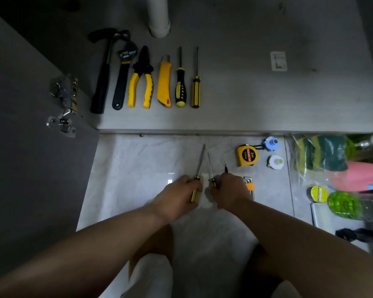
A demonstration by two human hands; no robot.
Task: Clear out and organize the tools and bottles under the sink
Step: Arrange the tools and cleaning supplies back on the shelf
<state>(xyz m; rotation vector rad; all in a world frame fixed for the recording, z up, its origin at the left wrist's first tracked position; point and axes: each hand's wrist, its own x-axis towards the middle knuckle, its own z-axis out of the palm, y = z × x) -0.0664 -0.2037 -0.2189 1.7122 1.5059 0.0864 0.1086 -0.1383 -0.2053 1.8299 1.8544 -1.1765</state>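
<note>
On the cabinet floor (pixel 246 100) a row of tools lies side by side: hammer (pixel 101 74), adjustable wrench (pixel 123 76), yellow pliers (pixel 140 82), yellow utility knife (pixel 164 82) and two screwdrivers (pixel 180 82) (pixel 196 87). On the tiled floor in front, my left hand (pixel 177 196) grips a long yellow-black screwdriver (pixel 199 166). My right hand (pixel 228 190) holds two smaller screwdrivers (pixel 210 168), shafts pointing toward the cabinet. A white cloth (pixel 205 196) lies between my hands.
A yellow tape measure (pixel 247 155), blue fitting (pixel 271 143), white cap (pixel 275 161) and hex keys (pixel 249 183) lie right of my hands. Bagged sponges (pixel 323 155), a pink item (pixel 357 175), green bottle (pixel 345 204) and tape roll (pixel 319 194) crowd the far right. The open door with hinges (pixel 65 104) stands left; a white drainpipe (pixel 159 18) rises behind.
</note>
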